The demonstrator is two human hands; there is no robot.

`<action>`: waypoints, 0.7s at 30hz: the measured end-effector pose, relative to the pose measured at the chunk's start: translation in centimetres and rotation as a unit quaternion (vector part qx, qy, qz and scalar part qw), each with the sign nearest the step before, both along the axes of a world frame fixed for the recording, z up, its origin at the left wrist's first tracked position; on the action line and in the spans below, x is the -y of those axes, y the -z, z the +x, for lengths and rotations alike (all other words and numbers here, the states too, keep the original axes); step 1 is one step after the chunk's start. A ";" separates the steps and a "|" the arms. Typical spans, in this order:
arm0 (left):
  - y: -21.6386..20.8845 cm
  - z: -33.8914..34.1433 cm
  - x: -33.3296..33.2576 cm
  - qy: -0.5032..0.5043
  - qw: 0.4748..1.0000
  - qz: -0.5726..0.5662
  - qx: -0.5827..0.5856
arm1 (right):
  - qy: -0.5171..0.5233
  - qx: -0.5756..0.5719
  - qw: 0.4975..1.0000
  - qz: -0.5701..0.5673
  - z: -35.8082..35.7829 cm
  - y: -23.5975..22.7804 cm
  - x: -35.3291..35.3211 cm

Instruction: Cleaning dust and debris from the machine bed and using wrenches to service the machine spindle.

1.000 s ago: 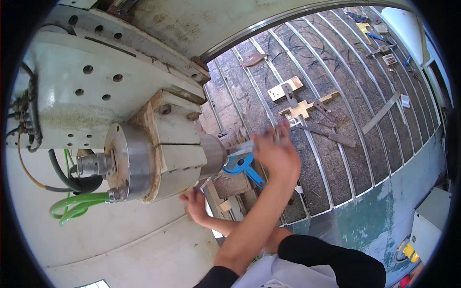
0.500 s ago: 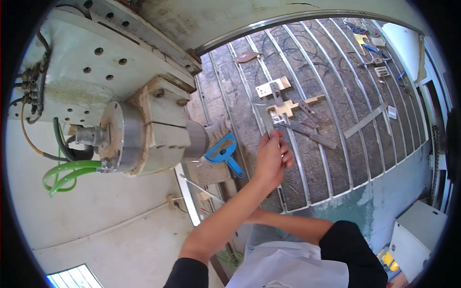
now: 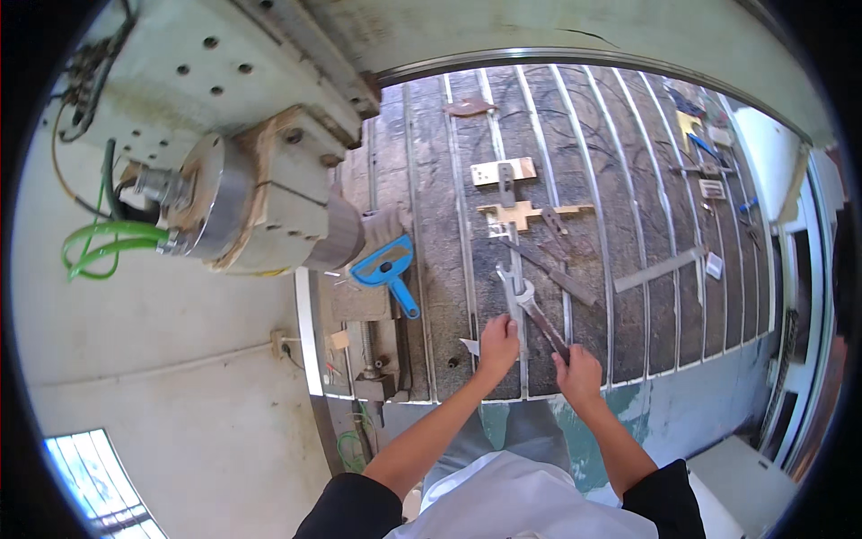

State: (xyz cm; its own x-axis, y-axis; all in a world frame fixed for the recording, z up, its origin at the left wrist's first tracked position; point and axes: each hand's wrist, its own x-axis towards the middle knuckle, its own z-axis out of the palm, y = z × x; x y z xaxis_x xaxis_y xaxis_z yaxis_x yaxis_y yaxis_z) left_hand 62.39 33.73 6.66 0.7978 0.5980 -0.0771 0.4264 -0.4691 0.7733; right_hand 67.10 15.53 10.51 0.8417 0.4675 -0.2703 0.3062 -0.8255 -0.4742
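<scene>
1. Over a slotted metal table [image 3: 660, 337], as I watch from my remote post, two wrenches are held by two bare hands.
2. The silver wrench [image 3: 511, 298] points its forked end just left of 12 o'clock, its long axis running nearly straight out from the body; the dark-handled wrench [image 3: 545, 327] slants toward 11.
3. I see the left hand [image 3: 500, 346] curled closed around the silver wrench, whose head sits at 12 o'clock from it.
4. The right hand [image 3: 579, 373] wraps the dark handle, that head at 11 o'clock from it.
5. The wrenches nearly meet; I cannot tell whether they touch.
6. A blue-handled tool [image 3: 402, 295] lies at the left hand's 10 o'clock.
</scene>
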 end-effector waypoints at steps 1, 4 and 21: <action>-0.7 -0.3 -0.3 -0.018 0.997 -0.063 -0.033 | -0.025 0.055 0.998 -0.031 0.4 0.2 0.0; -6.8 -0.8 -4.9 -0.163 0.981 -0.043 0.099 | -0.045 0.138 0.985 0.094 2.4 -2.6 -4.0; -10.1 -0.5 -24.0 -0.215 0.922 -0.118 0.300 | -0.207 -0.072 0.841 0.494 6.3 -5.4 -34.5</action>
State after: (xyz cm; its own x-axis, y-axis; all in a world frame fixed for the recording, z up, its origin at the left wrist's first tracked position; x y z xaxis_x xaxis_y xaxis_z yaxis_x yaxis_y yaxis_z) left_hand 61.92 57.70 16.81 0.4325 0.8917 0.1331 -0.0037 -0.1459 0.9893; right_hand 73.36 50.06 15.87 0.5429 0.7692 0.3371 0.3507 0.1570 -0.9232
